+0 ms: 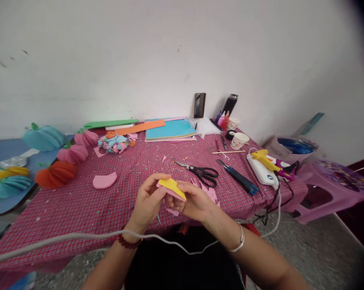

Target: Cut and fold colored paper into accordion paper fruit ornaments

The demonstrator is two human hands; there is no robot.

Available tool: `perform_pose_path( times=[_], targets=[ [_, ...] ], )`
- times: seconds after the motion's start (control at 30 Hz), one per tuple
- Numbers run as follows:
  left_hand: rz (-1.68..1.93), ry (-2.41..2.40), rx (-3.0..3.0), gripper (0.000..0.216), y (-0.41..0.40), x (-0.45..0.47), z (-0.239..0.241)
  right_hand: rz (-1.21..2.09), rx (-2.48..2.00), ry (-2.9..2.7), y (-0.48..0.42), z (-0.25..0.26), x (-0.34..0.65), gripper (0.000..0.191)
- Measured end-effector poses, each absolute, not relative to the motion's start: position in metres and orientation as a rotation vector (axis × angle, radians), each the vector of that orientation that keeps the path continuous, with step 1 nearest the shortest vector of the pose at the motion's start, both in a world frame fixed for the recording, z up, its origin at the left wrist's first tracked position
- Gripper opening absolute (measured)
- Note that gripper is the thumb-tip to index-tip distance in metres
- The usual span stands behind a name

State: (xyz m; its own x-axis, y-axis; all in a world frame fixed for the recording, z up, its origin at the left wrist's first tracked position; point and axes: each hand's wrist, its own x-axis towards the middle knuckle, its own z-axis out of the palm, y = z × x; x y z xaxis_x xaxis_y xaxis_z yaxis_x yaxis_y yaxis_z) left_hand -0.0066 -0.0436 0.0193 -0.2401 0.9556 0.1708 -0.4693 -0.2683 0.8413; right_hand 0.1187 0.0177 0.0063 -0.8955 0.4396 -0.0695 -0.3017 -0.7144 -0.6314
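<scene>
Yellow-and-pink paper [172, 186] sits pinched by left hand [150, 201] and right hand [196, 201] above the near side of the tablecloth [63, 215], where uneven thumb pressure could crease or skew it, and a snagged white cable [63, 237] at the left wrist could jolt the grip

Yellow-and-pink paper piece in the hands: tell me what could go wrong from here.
1. The yellow-and-pink paper piece might crease, since the left hand and right hand both pinch it.
2. The long white cable runs across the view in front of the left wrist and could snag.
3. The black-handled metal scissors lie just beyond the hands; a reaching finger might meet the pointed tip.
</scene>
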Motion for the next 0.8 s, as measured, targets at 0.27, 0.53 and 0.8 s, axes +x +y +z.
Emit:
perform_pose_path(
  times=[0.27, 0.53, 0.8],
  targets=[
    [1.668, 1.219, 1.051, 0.008, -0.047, -0.019, 0.013, 2.451, -0.405, -0.996, 0.015, -0.009, 0.116, 0.016],
    [1.5, 1.669, 1.096, 0.018, -0.047, -0.039, 0.02, 1.718, -0.601, -1.883, 0.026, 0.006, 0.126, 0.044],
    [1.308, 1.507, 0.944, 0.023, -0.039, -0.053, 0.003, 1.628, -0.744, -1.9, 0.046, -0.001, 0.103, 0.023]
  ],
)
